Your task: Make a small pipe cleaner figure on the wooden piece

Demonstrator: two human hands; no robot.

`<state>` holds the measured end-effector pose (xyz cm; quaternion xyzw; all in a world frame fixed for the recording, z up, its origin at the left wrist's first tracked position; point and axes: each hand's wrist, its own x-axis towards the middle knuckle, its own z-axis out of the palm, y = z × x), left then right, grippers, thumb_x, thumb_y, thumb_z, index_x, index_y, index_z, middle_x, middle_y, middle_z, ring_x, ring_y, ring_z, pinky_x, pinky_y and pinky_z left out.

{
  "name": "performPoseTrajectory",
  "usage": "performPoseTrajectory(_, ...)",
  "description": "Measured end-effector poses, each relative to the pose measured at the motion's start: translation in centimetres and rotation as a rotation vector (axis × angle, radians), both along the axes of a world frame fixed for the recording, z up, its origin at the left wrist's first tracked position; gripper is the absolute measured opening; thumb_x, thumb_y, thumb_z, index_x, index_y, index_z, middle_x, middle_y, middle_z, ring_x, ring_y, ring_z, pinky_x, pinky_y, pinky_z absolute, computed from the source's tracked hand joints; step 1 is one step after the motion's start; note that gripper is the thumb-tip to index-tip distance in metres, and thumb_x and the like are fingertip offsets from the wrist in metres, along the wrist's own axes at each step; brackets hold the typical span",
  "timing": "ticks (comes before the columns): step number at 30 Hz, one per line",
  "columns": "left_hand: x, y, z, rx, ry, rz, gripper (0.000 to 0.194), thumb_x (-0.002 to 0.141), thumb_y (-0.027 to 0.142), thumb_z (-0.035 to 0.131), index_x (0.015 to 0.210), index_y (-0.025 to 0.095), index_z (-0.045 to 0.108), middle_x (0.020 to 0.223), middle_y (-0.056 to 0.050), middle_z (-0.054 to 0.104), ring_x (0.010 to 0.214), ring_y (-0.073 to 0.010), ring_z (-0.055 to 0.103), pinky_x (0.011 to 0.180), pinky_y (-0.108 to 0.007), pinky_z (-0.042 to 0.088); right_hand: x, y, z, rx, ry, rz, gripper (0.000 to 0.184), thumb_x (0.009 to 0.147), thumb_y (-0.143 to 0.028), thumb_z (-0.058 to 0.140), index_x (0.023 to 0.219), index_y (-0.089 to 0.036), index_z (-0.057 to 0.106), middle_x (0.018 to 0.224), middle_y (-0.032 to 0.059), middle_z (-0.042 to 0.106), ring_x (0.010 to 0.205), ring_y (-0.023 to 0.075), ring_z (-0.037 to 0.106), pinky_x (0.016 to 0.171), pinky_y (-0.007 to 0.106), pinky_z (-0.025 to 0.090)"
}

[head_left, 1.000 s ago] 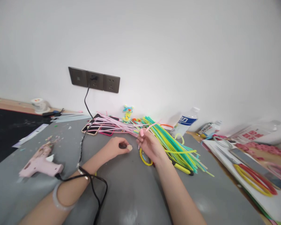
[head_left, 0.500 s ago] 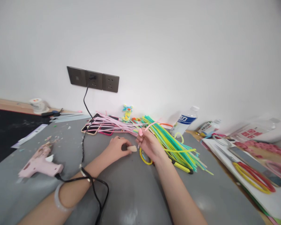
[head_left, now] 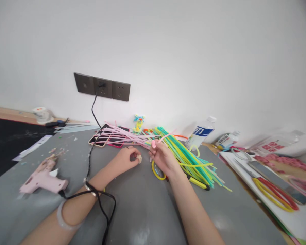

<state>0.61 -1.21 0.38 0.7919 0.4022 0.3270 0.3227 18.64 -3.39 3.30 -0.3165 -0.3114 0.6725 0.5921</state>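
Note:
My left hand [head_left: 126, 159] is closed over the grey table, pinching a small pale beige piece [head_left: 139, 158] between thumb and finger; its exact kind is too small to tell. Just to the right, my right hand [head_left: 164, 159] is closed on a pink pipe cleaner [head_left: 165, 136], curled into a small bundle at the fingers with a straight end sticking up to the right. Beneath this hand lie yellow-handled scissors [head_left: 158, 173], partly hidden. Pink pipe cleaners [head_left: 122, 134] are spread behind my hands, and a bundle of green and yellow ones [head_left: 193, 160] lies to the right.
A pink glue gun [head_left: 44, 180] lies at left, its black cord [head_left: 90, 160] crossing my left forearm to the wall socket [head_left: 102, 87]. A yellow cutter [head_left: 197, 182], a bottle [head_left: 201, 132] and a small pipe-cleaner figure [head_left: 138, 124] stand or lie around. Red-yellow scissors [head_left: 275, 194] rest on paper.
My left hand has drawn back slightly to the left, and the beige piece has turned between its fingers. My right hand with the pink pipe cleaner stays nearly still.

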Motion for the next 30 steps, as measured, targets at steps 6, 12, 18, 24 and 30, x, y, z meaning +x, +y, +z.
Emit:
performPoseTrajectory(6,0.0,0.1,-0.9,0.055,0.128,-0.032,0.024,0.074,0.025,0.067,0.096,0.019,0.072,0.083,-0.006,0.066,0.075,-0.0208,0.061,0.068,-0.029,0.043,0.0,0.0,0.0,-0.01,0.021,-0.01,0.026,0.067,-0.027,0.084,0.068,-0.02,0.059,0.064,-0.0067,0.05,0.054,0.0077,0.041,0.058,0.023,0.04)
performPoseTrajectory(12,0.0,0.2,-1.1,0.057,0.159,-0.028,0.041,0.069,0.027,0.077,0.108,0.021,0.068,0.106,-0.009,0.064,0.1,-0.0275,0.06,0.087,-0.037,0.044,0.0,0.1,-0.2,0.005,0.029,-0.013,0.027,0.066,-0.027,0.084,0.069,-0.019,0.059,0.063,-0.0069,0.051,0.054,0.0077,0.042,0.056,0.022,0.038)
performPoseTrajectory(18,1.5,-0.6,-1.5,0.148,0.249,-0.095,0.027,0.077,0.027,0.07,0.103,0.022,0.068,0.108,-0.008,0.067,0.104,-0.0292,0.055,0.092,-0.044,0.038,0.0,0.2,-0.6,0.001,0.03,-0.008,0.025,0.066,-0.026,0.084,0.07,-0.019,0.06,0.062,-0.007,0.052,0.054,0.0074,0.044,0.056,0.021,0.04)
performPoseTrajectory(24,1.5,-0.7,-0.9,0.138,0.127,-0.033,0.019,0.075,0.012,0.06,0.091,0.019,0.067,0.094,-0.005,0.071,0.093,-0.0246,0.059,0.084,-0.037,0.043,0.1,0.4,-0.6,-0.023,0.049,-0.035,0.027,0.063,-0.024,0.086,0.068,-0.019,0.059,0.061,-0.0076,0.055,0.051,0.0066,0.046,0.054,0.021,0.042)
performPoseTrajectory(30,0.7,0.4,-0.1,-0.246,-0.381,-0.048,0.027,0.081,0.031,0.062,0.102,0.016,0.068,0.1,-0.007,0.074,0.085,-0.0204,0.066,0.076,-0.031,0.05,0.3,0.8,-1.1,-0.051,0.08,-0.134,0.03,0.061,-0.029,0.089,0.069,-0.02,0.061,0.056,-0.0076,0.058,0.049,0.0064,0.05,0.054,0.019,0.045)
